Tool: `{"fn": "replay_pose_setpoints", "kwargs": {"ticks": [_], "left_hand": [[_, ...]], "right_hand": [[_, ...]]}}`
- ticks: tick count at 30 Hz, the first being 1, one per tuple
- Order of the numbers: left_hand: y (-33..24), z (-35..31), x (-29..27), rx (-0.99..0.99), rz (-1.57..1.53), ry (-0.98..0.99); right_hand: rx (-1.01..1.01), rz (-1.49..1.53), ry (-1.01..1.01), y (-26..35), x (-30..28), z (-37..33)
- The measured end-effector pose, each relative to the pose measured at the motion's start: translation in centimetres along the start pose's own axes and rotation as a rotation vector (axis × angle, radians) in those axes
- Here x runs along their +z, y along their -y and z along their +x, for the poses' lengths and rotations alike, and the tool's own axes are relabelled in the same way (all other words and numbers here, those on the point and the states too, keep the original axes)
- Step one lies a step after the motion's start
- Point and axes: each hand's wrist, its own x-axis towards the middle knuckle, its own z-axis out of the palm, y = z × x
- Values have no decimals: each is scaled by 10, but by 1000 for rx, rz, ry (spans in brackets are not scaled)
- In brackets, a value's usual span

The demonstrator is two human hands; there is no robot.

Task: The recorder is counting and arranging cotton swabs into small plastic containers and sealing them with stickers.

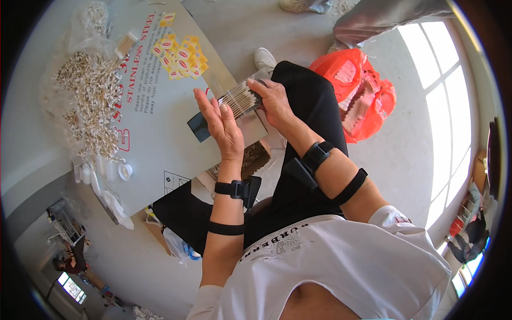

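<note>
My right hand (274, 103) is closed round a bundle of cotton swabs (238, 100) laid side by side, with something dark and flat along it. My left hand (223, 124) is held with its fingers stretched out and its palm turned toward the swab ends. The left thumb is against or very near those ends; I cannot tell whether it presses on them. Below the left hand, a dark flat piece (198, 127) lies at the table edge. A large heap of loose cotton swabs (93, 96) covers the far left of the table.
Small yellow-and-white labels (184, 57) lie spread on the grey table (152, 154). To the right, a red plastic bag (368, 114) of white packs stands on the floor. A cardboard box (256, 158) sits below the table edge. Another person's leg (384, 18) shows beyond.
</note>
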Motion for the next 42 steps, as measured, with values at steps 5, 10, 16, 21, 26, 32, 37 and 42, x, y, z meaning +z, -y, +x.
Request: {"fn": "replay_pose_setpoints", "kwargs": {"ticks": [5,10,16,21,26,32,37,42], "left_hand": [[1,0,5,-14,-27,-14],[-2,0,7,19,19,13],[-2,33,-12,255,430,-77],[26,110,-59,153,754,-64],[28,167,-65,21,797,-71],[31,192,-67,-44,927,42],[33,198,-67,-130,793,84],[27,198,-72,-116,695,28]], "right_hand": [[5,-15,-18,0,3,-7],[-25,-10,-41,-1,1,-5],[-7,20,4,1,-2,-12],[53,62,-55,-2,-4,-10],[90,90,-11,-1,-12,-8],[35,88,-27,5,3,-15],[60,173,-23,7,3,-17],[54,139,30,2,-4,-12]]}}
